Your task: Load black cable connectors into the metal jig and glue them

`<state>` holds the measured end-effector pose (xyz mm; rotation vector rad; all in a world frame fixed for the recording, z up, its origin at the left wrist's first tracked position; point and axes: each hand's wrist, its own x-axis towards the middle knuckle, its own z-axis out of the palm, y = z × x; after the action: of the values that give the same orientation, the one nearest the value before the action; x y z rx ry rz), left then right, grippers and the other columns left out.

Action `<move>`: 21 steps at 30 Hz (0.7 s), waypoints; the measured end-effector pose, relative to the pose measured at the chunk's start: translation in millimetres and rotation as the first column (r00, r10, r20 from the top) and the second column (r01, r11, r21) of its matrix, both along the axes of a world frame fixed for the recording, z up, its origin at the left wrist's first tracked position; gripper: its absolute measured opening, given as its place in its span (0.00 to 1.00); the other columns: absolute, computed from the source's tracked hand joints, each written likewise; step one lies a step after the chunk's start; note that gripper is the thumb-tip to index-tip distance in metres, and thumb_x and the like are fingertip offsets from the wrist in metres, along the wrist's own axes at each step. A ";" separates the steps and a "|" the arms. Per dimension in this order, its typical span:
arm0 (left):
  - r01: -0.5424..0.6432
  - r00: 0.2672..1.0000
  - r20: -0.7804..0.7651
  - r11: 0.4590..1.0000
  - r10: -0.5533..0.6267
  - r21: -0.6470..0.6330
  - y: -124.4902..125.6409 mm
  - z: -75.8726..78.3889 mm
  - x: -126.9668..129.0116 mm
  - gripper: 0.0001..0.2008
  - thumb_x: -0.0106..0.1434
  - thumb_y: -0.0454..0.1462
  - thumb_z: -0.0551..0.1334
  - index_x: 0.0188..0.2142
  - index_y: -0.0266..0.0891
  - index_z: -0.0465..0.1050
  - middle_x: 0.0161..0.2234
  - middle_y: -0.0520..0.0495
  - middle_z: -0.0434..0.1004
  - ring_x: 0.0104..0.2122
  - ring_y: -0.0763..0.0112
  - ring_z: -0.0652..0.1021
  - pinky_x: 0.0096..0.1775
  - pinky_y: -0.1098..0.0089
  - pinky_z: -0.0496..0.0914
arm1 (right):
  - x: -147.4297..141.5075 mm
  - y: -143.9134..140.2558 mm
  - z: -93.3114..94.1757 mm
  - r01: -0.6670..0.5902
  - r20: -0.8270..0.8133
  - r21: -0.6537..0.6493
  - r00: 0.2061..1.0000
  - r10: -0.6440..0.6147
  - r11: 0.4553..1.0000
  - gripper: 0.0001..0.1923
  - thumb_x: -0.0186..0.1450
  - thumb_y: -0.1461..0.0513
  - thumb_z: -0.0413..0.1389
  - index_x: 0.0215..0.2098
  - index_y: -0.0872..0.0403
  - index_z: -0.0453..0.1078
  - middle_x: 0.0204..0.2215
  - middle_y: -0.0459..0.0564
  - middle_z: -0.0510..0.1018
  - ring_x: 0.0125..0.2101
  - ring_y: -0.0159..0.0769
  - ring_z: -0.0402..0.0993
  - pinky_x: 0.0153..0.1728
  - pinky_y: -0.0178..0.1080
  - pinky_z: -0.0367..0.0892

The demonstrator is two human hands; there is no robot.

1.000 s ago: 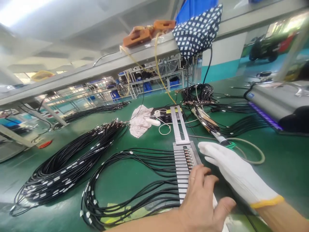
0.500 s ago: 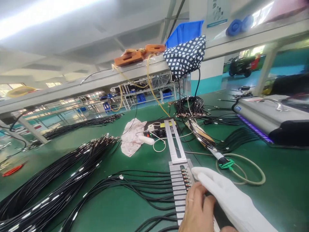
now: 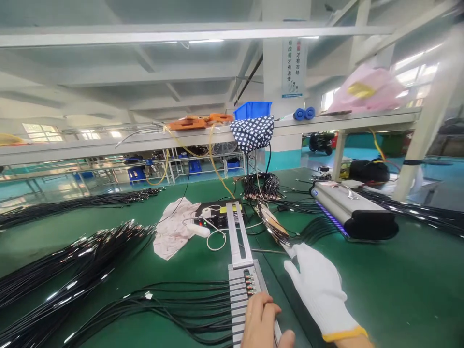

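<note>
My bare left hand [image 3: 260,319] lies over the lower part of a slotted metal cable fixture [image 3: 237,292], fingers stretched across its right edge. Black cables [image 3: 188,314] run into the slots from the left, and their small metal connectors [image 3: 249,282] line up just beyond my fingertips. Wearing a white glove with a yellow cuff, my right hand [image 3: 317,285] hovers over or touches the end of a slim dispensing syringe [image 3: 289,249]. Its thumb is spread away from the fingers. The glove hides most of the syringe and its hose.
Thick bundles of black cables [image 3: 83,261] cover the left of the green table. A pinkish cloth [image 3: 174,229] lies beside a black control box [image 3: 213,210]. At right stands a silver machine with a purple light strip [image 3: 348,210]. A raised shelf [image 3: 145,137] crosses behind.
My right hand has left the connectors beside my left hand and moved right and away to the syringe. My left hand stays on the fixture. The view has levelled and swung right.
</note>
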<state>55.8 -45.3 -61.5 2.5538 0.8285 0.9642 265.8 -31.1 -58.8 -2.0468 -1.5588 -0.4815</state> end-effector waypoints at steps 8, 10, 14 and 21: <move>-0.080 0.968 -0.234 0.994 0.095 0.072 70.3 52.0 29.9 0.12 0.65 0.26 0.51 0.42 0.39 0.69 0.45 0.41 0.75 0.48 0.59 0.76 0.52 0.56 0.73 | -5.9 4.0 13.9 0.110 0.007 -0.191 0.994 -0.111 0.975 0.14 0.68 0.62 0.52 0.49 0.59 0.72 0.40 0.63 0.81 0.40 0.53 0.78 0.40 0.47 0.66; -0.080 0.954 -0.280 0.992 0.104 0.099 90.6 53.8 41.5 0.17 0.63 0.23 0.51 0.46 0.37 0.70 0.49 0.39 0.74 0.52 0.56 0.74 0.55 0.53 0.71 | -7.7 5.0 19.0 0.119 -0.003 -0.189 0.993 -0.122 0.975 0.13 0.67 0.64 0.51 0.47 0.59 0.73 0.40 0.63 0.80 0.41 0.53 0.77 0.39 0.47 0.66; -0.048 0.927 -0.362 0.987 0.101 0.153 123.6 55.0 66.2 0.30 0.57 0.19 0.52 0.59 0.33 0.65 0.59 0.35 0.69 0.61 0.53 0.68 0.61 0.52 0.66 | -15.3 6.2 27.6 0.133 -0.034 -0.195 0.989 -0.142 0.972 0.11 0.65 0.64 0.52 0.43 0.57 0.74 0.37 0.61 0.80 0.39 0.52 0.77 0.36 0.45 0.65; 0.099 0.894 -0.448 0.973 0.004 0.207 165.0 66.0 94.6 0.26 0.64 0.20 0.52 0.58 0.35 0.69 0.61 0.36 0.69 0.64 0.55 0.67 0.64 0.51 0.63 | -40.3 4.4 38.9 0.093 -0.098 -0.274 0.987 -0.124 0.957 0.17 0.63 0.65 0.54 0.49 0.57 0.74 0.37 0.61 0.80 0.38 0.52 0.78 0.38 0.47 0.66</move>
<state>150.4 119.7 4.5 3.0396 0.7985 0.4752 225.5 -26.7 -19.9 -2.3294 -1.5162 -0.1943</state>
